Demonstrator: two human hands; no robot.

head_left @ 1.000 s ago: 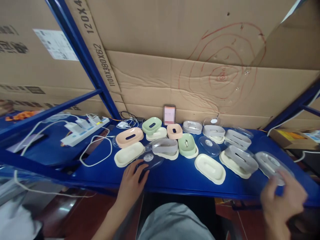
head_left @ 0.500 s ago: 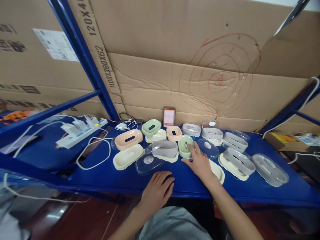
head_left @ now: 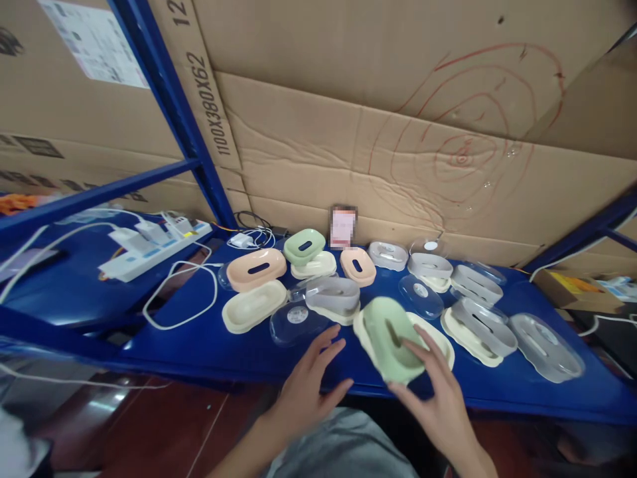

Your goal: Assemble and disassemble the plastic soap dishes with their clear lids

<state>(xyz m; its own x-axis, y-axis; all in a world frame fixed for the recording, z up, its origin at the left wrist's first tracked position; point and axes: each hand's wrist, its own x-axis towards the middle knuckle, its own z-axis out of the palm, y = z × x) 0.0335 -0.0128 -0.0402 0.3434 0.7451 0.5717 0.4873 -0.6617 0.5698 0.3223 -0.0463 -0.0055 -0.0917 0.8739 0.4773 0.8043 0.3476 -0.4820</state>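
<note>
Soft, even indoor light falls from above and in front, leaving the tan corrugated cardboard wall (head_left: 398, 133) evenly lit and casting only faint shadows under the dishes. The glossy blue metal shelf surface (head_left: 239, 352) carries pale sheen, and the clear plastic oval lid (head_left: 296, 322) shows small glints. Wide-angle distortion bends the blue steel upright post (head_left: 174, 113) and stretches the corners. The left hand (head_left: 308, 385) and right hand (head_left: 438, 398) are slightly smeared by motion, and the lower edge is dim and soft
</note>
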